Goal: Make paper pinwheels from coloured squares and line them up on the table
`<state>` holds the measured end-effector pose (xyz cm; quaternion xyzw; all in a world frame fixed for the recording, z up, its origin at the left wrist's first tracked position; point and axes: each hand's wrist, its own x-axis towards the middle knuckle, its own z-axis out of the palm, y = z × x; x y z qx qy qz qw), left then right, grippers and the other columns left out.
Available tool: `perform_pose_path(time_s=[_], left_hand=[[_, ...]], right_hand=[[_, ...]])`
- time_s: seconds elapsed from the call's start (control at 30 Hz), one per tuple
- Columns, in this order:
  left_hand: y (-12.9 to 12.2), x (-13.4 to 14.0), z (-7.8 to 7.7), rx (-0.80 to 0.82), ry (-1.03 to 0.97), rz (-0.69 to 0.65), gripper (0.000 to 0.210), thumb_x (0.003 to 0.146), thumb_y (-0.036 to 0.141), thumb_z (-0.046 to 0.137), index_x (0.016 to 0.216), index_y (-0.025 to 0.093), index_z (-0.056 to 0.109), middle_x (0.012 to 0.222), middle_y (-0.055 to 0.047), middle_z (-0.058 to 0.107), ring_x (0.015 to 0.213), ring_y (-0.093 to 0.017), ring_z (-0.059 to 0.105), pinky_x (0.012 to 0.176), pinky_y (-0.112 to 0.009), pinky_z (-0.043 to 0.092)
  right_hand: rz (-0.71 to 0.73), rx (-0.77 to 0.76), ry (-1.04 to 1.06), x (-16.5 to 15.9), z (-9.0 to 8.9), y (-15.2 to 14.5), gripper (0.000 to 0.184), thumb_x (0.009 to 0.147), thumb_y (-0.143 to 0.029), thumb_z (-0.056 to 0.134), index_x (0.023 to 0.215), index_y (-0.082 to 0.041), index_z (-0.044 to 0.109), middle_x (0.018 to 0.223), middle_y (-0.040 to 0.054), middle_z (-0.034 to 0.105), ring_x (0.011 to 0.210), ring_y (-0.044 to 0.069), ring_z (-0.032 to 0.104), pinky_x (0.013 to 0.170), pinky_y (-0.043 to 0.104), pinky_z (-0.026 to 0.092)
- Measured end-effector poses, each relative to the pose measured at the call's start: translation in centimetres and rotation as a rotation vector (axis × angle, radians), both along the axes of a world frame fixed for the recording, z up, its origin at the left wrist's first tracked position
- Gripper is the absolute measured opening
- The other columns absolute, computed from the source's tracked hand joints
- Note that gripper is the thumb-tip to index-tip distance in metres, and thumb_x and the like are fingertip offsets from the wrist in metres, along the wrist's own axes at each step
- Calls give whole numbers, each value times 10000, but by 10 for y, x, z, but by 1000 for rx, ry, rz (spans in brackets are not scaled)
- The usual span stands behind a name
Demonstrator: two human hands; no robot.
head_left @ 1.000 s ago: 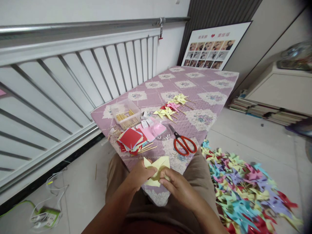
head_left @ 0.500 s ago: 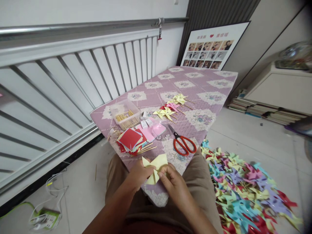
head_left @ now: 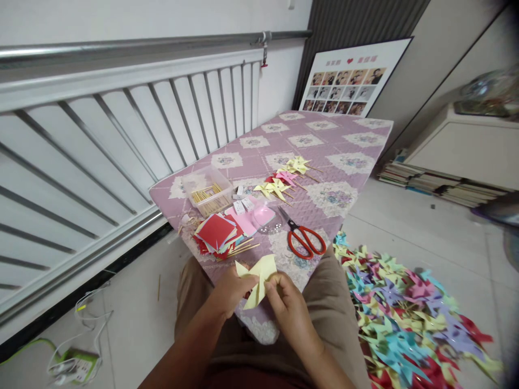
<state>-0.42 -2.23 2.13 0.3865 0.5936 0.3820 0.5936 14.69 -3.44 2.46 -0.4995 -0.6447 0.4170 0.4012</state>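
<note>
At the near left, on the floor, a power strip is crossed by white cables; farther back, the wall is lined by a white radiator. On the left of the patterned table cover, a clear box is part-filled with sticks, and nearer, a stack of coloured paper is topped by a red sheet. Over the near corner of the cover, yellow paper is held up between both hands — its left side is gripped by the left hand, thumb laid on top, fingers mostly hidden; its right side is pinched by the right hand, between thumb and forefinger. Farther off, a few pinwheels are laid together, their sticks pointed right. To the right, red-handled scissors are laid with blades pointed far and left. On the floor at the right, a many-coloured pinwheel heap is spread beside the person's leg.
</note>
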Motion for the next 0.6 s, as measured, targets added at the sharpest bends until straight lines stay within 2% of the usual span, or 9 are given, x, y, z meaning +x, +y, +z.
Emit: perform_pose_path(time_s=[0.17, 0.6], left_hand=[[0, 1, 1, -14, -50, -1, 116, 701, 242, 572, 775, 153, 563, 607, 17, 566, 511, -116, 531, 490, -228, 428], [-1, 3, 8, 11, 78, 8, 71, 684, 220, 591, 673, 163, 549, 511, 41, 528, 453, -91, 471, 453, -204, 365]], right_hand=[[-24, 9, 28, -1, -4, 2, 202, 902, -293, 463, 714, -225, 439, 697, -18, 483, 673, 159, 481, 637, 251, 393], [-9, 64, -60, 1, -4, 5, 190, 883, -233, 479, 701, -228, 427, 701, -18, 481, 652, 154, 477, 611, 260, 383]])
